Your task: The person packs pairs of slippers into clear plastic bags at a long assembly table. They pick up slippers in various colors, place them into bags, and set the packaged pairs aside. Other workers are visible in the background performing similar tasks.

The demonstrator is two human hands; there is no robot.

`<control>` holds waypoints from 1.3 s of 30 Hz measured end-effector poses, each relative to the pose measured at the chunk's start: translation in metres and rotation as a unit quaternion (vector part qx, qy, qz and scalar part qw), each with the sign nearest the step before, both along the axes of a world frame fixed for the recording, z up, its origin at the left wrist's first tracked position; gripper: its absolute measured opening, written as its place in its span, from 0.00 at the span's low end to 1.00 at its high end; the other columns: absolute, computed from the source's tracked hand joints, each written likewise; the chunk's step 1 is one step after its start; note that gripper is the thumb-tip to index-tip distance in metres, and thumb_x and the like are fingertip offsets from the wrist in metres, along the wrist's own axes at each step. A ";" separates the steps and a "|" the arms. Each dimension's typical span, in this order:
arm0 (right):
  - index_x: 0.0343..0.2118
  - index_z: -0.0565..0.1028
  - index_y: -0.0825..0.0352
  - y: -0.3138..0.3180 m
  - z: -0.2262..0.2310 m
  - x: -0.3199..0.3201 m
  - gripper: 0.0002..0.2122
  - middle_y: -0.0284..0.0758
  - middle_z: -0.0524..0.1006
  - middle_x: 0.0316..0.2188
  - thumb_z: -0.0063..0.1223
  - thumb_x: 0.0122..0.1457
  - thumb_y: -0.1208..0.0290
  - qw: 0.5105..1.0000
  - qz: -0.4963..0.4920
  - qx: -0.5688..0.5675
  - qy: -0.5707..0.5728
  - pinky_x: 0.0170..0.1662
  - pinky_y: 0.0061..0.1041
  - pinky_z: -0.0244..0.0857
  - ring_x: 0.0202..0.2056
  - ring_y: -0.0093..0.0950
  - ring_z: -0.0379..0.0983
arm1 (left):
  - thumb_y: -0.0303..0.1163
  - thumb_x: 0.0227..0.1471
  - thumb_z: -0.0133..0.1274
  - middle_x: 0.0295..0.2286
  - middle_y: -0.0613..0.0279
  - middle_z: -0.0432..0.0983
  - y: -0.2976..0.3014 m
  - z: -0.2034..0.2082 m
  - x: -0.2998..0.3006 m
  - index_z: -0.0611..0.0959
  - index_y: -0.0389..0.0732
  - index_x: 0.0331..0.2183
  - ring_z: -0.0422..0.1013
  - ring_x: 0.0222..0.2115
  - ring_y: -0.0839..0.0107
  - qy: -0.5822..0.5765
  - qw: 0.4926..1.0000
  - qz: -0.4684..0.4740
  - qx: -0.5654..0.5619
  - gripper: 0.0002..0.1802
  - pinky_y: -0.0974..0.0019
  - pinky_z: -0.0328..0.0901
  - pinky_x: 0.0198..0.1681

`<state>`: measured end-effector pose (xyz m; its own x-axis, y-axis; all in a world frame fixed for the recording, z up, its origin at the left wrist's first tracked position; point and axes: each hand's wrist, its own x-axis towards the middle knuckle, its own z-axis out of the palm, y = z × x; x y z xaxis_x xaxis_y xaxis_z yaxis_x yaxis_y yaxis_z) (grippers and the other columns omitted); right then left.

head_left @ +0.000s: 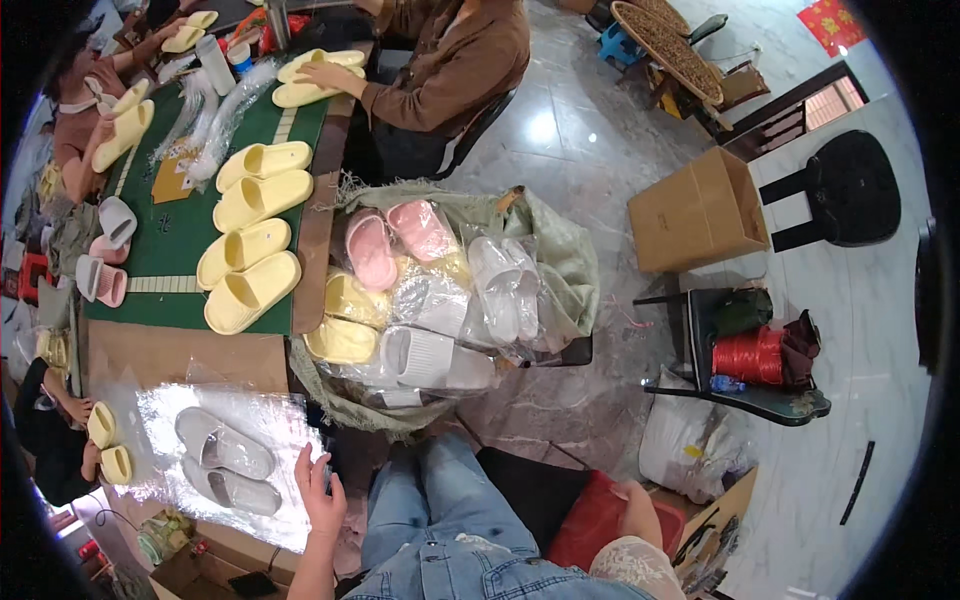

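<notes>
A pair of grey slippers [232, 447] lies in shiny clear plastic at the near left corner of the table. At the right edge of that plastic is my left hand [322, 497], its fingers apart and holding nothing that I can make out. My right hand [634, 500] rests at the upper edge of a red seat-like thing [607, 530] by my right side; its fingers are mostly hidden. Ahead of my lap stands a woven sack [570, 265] full of bagged slippers, among them pink slippers [372, 252], grey slippers [425, 358] and yellow slippers [342, 340].
Yellow slippers [252, 290] line the right side of the green table [150, 305]. Across it, people handle more yellow slippers. A small pair of hands touches yellow slippers [115, 465] at the left. A cardboard box [680, 220] and a black chair [775, 400] stand on the right.
</notes>
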<state>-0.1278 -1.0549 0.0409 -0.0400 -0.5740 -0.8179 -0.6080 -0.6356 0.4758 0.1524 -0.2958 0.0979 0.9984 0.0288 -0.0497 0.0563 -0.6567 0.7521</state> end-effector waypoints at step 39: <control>0.69 0.51 0.64 0.422 -0.060 0.576 0.48 0.41 0.70 0.48 0.70 0.48 0.65 0.684 -0.057 0.519 -0.510 0.51 0.29 0.66 0.43 0.31 0.68 | 0.39 0.61 0.54 0.56 0.53 0.67 -0.165 -0.058 0.158 0.64 0.35 0.61 0.67 0.55 0.58 0.176 0.683 0.495 -0.508 0.33 0.55 0.63 0.59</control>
<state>0.4486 -0.6334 -0.0189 0.8588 0.2954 -0.4185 -0.3610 -0.2305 -0.9036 0.3104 -0.4611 0.0403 0.4361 0.4534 -0.7773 0.3883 0.6844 0.6171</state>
